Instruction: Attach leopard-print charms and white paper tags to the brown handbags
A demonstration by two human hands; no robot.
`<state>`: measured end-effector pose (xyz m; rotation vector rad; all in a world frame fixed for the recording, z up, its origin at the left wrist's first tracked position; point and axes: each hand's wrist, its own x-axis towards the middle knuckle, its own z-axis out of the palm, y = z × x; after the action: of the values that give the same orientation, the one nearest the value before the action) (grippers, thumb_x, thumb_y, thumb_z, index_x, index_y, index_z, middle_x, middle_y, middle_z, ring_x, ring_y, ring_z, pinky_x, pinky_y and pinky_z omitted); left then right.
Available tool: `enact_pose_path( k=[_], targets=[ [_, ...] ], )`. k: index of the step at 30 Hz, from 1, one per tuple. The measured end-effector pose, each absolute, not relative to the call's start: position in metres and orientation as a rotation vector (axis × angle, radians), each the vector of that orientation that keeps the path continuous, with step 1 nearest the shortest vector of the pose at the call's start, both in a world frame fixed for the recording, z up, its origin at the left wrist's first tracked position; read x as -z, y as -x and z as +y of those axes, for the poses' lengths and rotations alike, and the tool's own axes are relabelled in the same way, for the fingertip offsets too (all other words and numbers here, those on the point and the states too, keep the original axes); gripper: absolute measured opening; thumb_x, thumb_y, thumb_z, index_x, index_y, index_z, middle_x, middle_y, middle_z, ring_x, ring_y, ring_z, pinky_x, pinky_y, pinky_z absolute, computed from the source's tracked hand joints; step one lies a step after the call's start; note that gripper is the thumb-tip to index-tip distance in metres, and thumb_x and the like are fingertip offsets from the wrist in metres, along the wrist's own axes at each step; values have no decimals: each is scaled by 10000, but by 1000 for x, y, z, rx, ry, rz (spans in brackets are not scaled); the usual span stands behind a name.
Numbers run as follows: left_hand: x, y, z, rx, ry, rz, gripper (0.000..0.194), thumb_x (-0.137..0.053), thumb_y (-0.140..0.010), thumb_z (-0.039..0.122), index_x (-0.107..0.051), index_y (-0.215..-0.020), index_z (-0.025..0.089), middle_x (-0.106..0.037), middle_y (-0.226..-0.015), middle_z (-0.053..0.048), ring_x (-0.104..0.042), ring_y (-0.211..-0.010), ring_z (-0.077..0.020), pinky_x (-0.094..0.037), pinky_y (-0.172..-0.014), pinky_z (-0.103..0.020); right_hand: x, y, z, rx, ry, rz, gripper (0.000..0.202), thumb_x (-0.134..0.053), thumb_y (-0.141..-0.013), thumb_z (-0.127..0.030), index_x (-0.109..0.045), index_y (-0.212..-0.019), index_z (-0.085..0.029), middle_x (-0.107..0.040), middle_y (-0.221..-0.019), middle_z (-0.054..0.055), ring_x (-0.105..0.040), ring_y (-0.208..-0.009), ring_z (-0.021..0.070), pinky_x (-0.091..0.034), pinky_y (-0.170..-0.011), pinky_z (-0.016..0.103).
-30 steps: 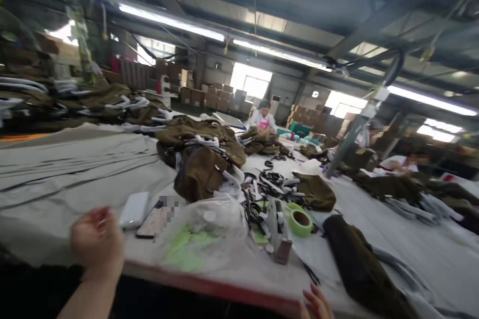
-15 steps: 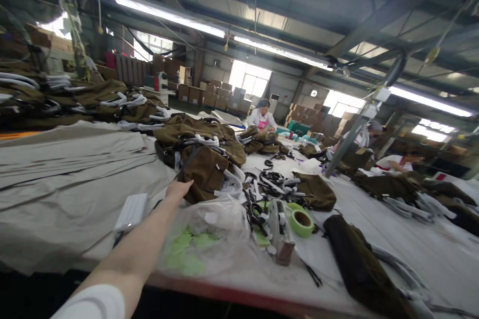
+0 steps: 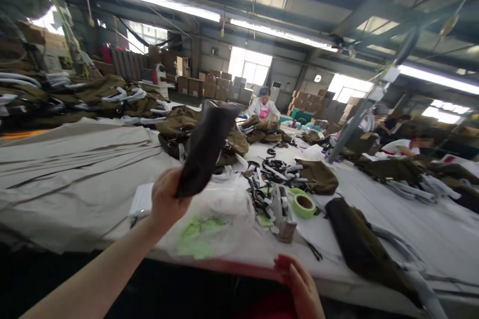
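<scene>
My left hand (image 3: 170, 202) grips the lower end of a bag (image 3: 207, 147) and holds it up above the table, its dark side toward me. My right hand (image 3: 297, 281) is at the table's front edge, fingers apart, with nothing in it. Beyond the raised bag lies a pile of olive-brown bags (image 3: 179, 122). Under and right of my left hand is a clear plastic bag with green scraps (image 3: 202, 234). A tape dispenser (image 3: 282, 214) and a green tape roll (image 3: 304, 204) stand beyond my right hand.
Black straps and small parts (image 3: 262, 194) lie mid-table. Another bag (image 3: 362, 244) with grey handles is at the right. Pale fabric sheets (image 3: 75, 174) cover the left side. A slanted metal pole (image 3: 352, 127) rises at right; a person (image 3: 264, 104) in a pink apron is across the table.
My left hand has lifted a bag from the front of the pile and brought it up and nearer. My right hand has come into view at the bottom.
</scene>
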<state>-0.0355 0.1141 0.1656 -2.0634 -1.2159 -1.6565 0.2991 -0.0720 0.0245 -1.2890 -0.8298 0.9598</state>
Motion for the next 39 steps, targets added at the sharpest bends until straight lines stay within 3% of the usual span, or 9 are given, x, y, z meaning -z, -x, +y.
enact_pose_path(
  k=[4, 7, 11, 14, 18, 21, 26, 34, 39],
  targets=[
    [-111, 48, 11, 1161, 2128, -900, 437, -595, -837, 145, -613, -1222, 352, -721, -931, -32, -656, -789, -192, -509, -816, -340, -73, -286, -44, -1369, 902, -799, 965, -402, -641, -934, -646, -1232, -211, -637, -1253, 186, -598, -1163, 359, -489, -926, 508],
    [-57, 55, -44, 920, 2228, -951, 627, -608, -822, 47, -571, -1262, 492, -737, -879, 29, -653, -765, -163, -505, -818, -314, -78, -283, -23, -1439, 909, -741, 1005, -316, -640, -961, -623, -1226, -205, -623, -1270, 160, -582, -1182, 326, -484, -935, 483],
    [3, 64, -74, 577, 2589, -1062, 593, -502, -830, -4, -621, -1255, 392, -750, -1024, -11, -679, -901, -179, -516, -877, -327, -39, -275, -8, -1642, 1032, -783, 658, -808, -577, -539, -661, -1115, -191, -722, -1060, 97, -680, -943, 269, -529, -841, 402],
    [21, 69, -75, 354, 2949, -1213, 537, -485, -798, 26, -649, -1231, 298, -719, -1143, -53, -678, -1002, -206, -544, -876, -328, -8, -262, -8, -1670, 1144, -874, 575, -846, -519, -251, -686, -1066, -178, -748, -1001, 57, -689, -897, 241, -529, -845, 364],
    [-2, 80, -51, 622, 3045, -1501, 278, -513, -860, 188, -699, -1059, 241, -717, -1087, -67, -675, -988, -195, -541, -890, -295, 6, -249, -13, -1619, 1187, -914, 519, -803, -518, -193, -715, -1029, -184, -755, -987, 31, -682, -936, 249, -526, -864, 368],
    [-27, 90, -13, 988, 2394, -1853, 238, -498, -872, 253, -680, -994, 163, -700, -1041, -150, -648, -1019, -275, -490, -969, -421, 8, -246, -22, -1619, 1158, -861, 448, -747, -522, -171, -730, -970, -177, -760, -920, 25, -688, -843, 241, -541, -783, 345],
    [-34, 98, 41, 713, 2922, -2147, 342, -526, -806, 382, -709, -979, 151, -731, -1054, -140, -668, -998, -317, -510, -919, -410, 20, -245, -43, -1515, 1136, -674, 320, -640, -508, -168, -706, -821, -157, -727, -752, 30, -660, -688, 219, -533, -684, 324],
    [-83, 96, 26, 442, 3586, -2030, 269, -654, -702, 391, -774, -910, 269, -774, -952, -7, -693, -905, -268, -531, -809, -293, 27, -226, -63, -1386, 1255, -714, 258, -707, -627, -349, -678, -833, -196, -713, -836, 53, -659, -781, 261, -549, -759, 396],
    [-103, 90, 8, 501, 3365, -1761, 252, -554, -795, 398, -774, -830, 280, -761, -866, -20, -686, -846, -220, -520, -792, -263, -25, -240, -63, -630, 1381, -930, 294, -627, -767, -322, -670, -1031, -201, -690, -1027, 67, -623, -979, 236, -476, -920, 375]
  ],
)
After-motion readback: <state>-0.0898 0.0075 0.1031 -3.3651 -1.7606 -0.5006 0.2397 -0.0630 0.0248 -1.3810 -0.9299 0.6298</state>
